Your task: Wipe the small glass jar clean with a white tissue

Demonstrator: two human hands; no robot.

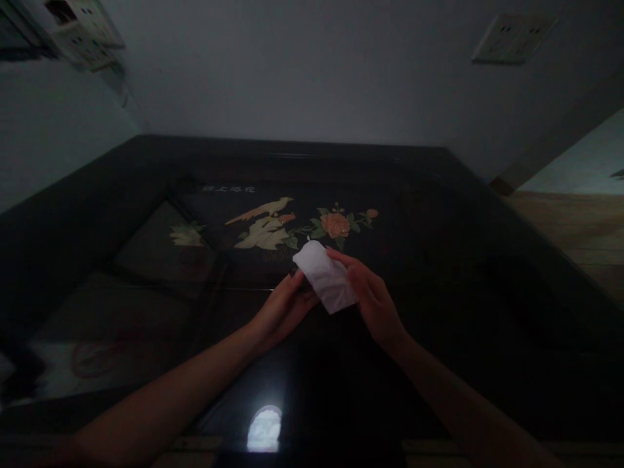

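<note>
Over the dark glossy table, both of my hands meet around a piece of white tissue or thin cloth [329, 279]. My right hand [375, 302] presses it from the right, fingers closed on its edge. My left hand [287, 302] grips a small dark object [301, 278] at the tissue's left side. Most of that object is hidden under the tissue and against the dark tabletop, so its kind does not show. Just beyond the hands, the table bears a decoration of a pink flower [335, 224] and a pale bird [268, 208].
The black table [463, 260] reaches the pale wall [302, 78] behind it. Wall sockets [514, 39] are at the upper right, and more sockets [88, 39] at the upper left. A bright light reflection lies near the front edge. Wooden floor [580, 221] shows on the right.
</note>
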